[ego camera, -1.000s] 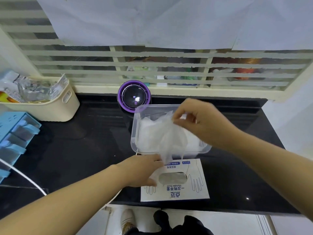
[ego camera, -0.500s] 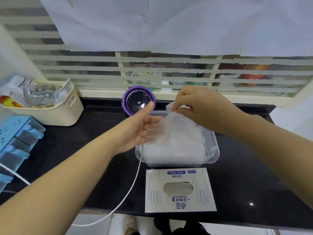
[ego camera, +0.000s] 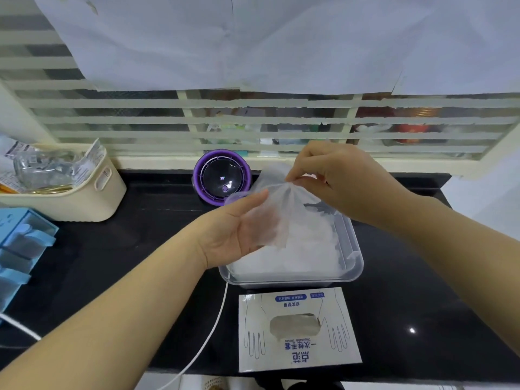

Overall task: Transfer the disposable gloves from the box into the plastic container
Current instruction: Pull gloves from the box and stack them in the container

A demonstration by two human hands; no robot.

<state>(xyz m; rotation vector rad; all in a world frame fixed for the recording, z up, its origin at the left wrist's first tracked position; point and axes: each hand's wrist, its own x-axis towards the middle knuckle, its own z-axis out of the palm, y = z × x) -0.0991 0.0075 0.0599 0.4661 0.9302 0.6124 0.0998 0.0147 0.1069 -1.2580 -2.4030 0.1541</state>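
The right hand (ego camera: 337, 181) pinches the top edge of a thin, see-through glove (ego camera: 284, 209) between thumb and fingertips, holding it up above the back half of the plastic container (ego camera: 355, 266). The left hand (ego camera: 236, 232) lies palm up under the hanging glove, fingers straight and gripping nothing, so the film drapes over them (they show through it as a pale blur). Inside the container a white heap of gloves (ego camera: 295, 257) rises nearly to the rim. The container stands about mid-bench. The box (ego camera: 298, 333) lies flat just in front of it at the front edge of the black bench (ego camera: 126, 249), its oval slot facing up. A round purple gadget (ego camera: 222, 178) sits at the back edge, close behind the container's far left corner. A cream basket (ego camera: 73, 204) occupies the back left corner and a blue organiser (ego camera: 22, 243) the left edge. A white cable (ego camera: 209, 333) runs from the container's front left corner off the front edge.
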